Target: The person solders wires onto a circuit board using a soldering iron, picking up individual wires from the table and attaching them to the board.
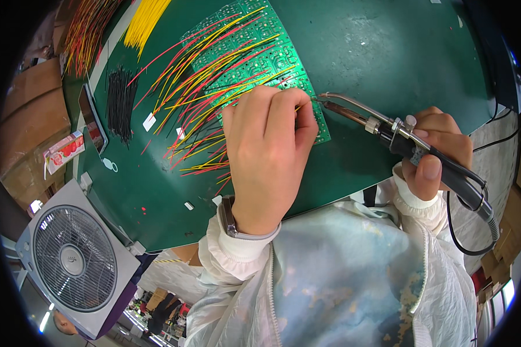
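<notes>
A green circuit board panel [289, 49] lies on the green table, with several red and yellow wires [214, 63] running off it to the left. Over its near part is my left hand [269, 130], fingers pinched together close to the board; the piece between the fingertips looks like a wire, though the fingers mostly hide it. My right hand [440, 144] is wrapped round the handle of a soldering iron [411, 139] with a thin metal tube fixed along it. The iron's tip points left and reaches the board's right edge, just beside my left fingertips.
Left of the board lie a bundle of black wires [121, 104], yellow wires [147, 23] and a phone [92, 118]. A box fan [75, 260] stands at the table's left edge, near a small drink carton [63, 152] and cardboard boxes [35, 115]. The iron's black cable [474, 252] loops at the right.
</notes>
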Demonstrator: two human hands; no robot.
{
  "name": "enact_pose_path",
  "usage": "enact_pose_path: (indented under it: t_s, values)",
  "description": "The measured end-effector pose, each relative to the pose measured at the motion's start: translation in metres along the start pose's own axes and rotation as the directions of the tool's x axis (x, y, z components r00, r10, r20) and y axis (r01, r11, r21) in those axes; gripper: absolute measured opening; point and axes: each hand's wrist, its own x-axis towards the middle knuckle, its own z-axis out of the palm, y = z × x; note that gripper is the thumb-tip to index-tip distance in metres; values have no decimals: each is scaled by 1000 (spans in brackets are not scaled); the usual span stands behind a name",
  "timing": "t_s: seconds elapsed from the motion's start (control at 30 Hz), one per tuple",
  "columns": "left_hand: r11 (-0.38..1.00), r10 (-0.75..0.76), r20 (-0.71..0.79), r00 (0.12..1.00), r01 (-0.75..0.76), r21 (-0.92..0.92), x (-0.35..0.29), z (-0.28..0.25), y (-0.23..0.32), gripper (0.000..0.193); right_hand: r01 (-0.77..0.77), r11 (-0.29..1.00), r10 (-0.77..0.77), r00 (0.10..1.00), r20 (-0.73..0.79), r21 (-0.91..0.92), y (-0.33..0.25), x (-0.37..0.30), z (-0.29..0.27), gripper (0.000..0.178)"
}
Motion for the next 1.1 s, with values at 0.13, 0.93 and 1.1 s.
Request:
enact_pose_path:
  t_s: [0.13, 0.93, 1.1]
  values:
    - [999, -24, 15, 1000, 23, 30, 0, -3, 1, 24, 0, 1000, 0, 1000, -3, 9, 1, -1, 1, 21]
    - [998, -29, 30, 999, 27, 63, 1, -1, 1, 24, 35, 999, -34, 999, -18, 34, 8, -1, 4, 20]
    - [998, -10, 19, 1000, 9, 68, 1, 0, 1, 25, 42, 999, -42, 999, -24, 27, 8, -2, 3, 21]
